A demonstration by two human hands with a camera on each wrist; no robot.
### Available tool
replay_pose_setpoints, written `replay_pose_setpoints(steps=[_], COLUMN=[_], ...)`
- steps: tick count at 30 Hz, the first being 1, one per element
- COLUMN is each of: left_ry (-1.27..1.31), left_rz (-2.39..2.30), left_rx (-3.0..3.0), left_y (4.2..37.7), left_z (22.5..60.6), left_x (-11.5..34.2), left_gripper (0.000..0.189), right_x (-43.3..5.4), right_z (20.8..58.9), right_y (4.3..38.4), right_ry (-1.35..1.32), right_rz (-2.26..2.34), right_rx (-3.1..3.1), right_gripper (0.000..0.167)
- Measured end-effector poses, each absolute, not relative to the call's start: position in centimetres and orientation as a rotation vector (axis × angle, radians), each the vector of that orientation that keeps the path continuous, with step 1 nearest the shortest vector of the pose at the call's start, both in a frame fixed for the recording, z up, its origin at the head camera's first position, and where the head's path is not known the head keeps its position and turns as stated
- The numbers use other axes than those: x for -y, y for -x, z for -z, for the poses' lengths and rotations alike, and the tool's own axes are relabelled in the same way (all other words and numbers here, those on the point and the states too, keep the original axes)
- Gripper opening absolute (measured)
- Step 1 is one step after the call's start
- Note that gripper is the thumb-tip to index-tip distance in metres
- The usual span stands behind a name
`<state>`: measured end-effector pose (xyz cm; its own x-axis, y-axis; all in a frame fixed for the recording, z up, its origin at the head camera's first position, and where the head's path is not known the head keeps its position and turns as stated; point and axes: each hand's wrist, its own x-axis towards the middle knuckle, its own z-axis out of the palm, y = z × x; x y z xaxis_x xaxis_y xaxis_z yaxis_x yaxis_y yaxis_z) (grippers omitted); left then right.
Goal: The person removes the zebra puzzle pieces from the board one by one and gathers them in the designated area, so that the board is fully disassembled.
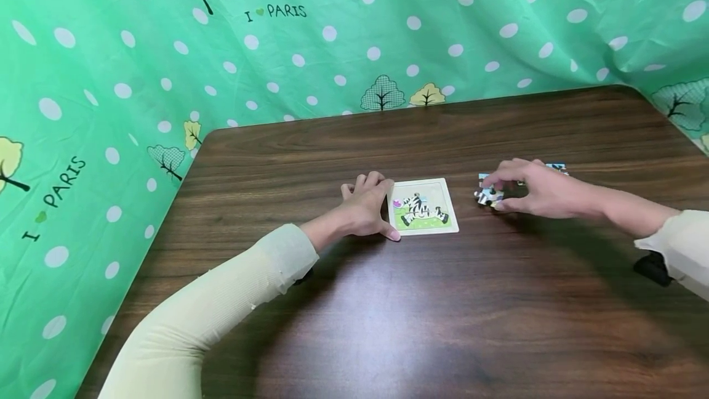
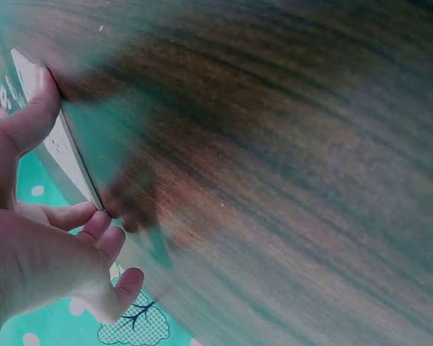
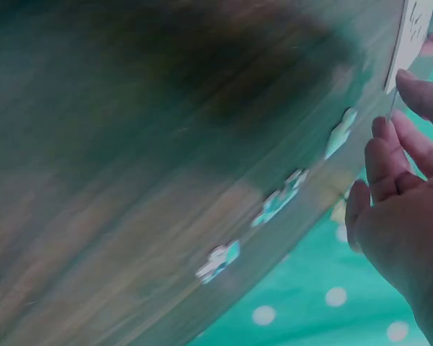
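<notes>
Puzzle board (image 1: 423, 207) lies flat on the table (image 1: 360, 337), its left edge held by the left hand (image 1: 365, 207); to its right, the right hand (image 1: 537, 189) pinches a puzzle piece (image 1: 487, 196), which could slip if the fingertips loosen.

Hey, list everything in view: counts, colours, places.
Square white-framed zebra puzzle board: one, white and green, mid-table.
Interlocking puzzle piece: one, multicoloured, right of the board.
Loose puzzle pieces: at least three, multicoloured, same side.
Wood-grain table: one, dark brown, beneath these.
Polka-dot tree-print fabric: count unclear, green, behind the table.
Ribbed sleeves: two, cream, on the arms.
Wrist-worn items: two, black, below the cuffs.
Left grip: one, bare, board's left edge.
Right grip: one, bare, pinching that piece.
</notes>
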<state>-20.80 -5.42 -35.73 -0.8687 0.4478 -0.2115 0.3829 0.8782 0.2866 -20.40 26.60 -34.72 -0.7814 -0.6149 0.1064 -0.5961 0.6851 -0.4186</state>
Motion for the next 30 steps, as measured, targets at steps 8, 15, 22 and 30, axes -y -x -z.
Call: replay_pose_setpoints(steps=[8, 15, 22, 30], left_ry=[-0.634, -0.637, -0.624, -0.619], left_rz=[-0.347, -0.361, -0.336, -0.307], left_rx=[-2.772, -2.77, -2.77, -2.767], left_y=[20.8, 20.8, 20.8, 20.8], left_z=[35.7, 35.6, 35.5, 35.4], left_x=[5.4, 5.5, 5.5, 5.4], left_gripper=[0.091, 0.09, 0.093, 0.096], right_x=[-27.8, -24.4, -18.7, -15.1], right_z=[35.5, 34.2, 34.6, 35.9], right_y=[19.7, 20.3, 21.3, 21.6], right_ry=[1.05, 1.017, 1.023, 0.988], right_rz=[0.535, 0.653, 0.661, 0.608], right_rx=[-2.847, -2.864, -2.789, -2.797], right_gripper=[0.039, 0.04, 0.045, 0.048])
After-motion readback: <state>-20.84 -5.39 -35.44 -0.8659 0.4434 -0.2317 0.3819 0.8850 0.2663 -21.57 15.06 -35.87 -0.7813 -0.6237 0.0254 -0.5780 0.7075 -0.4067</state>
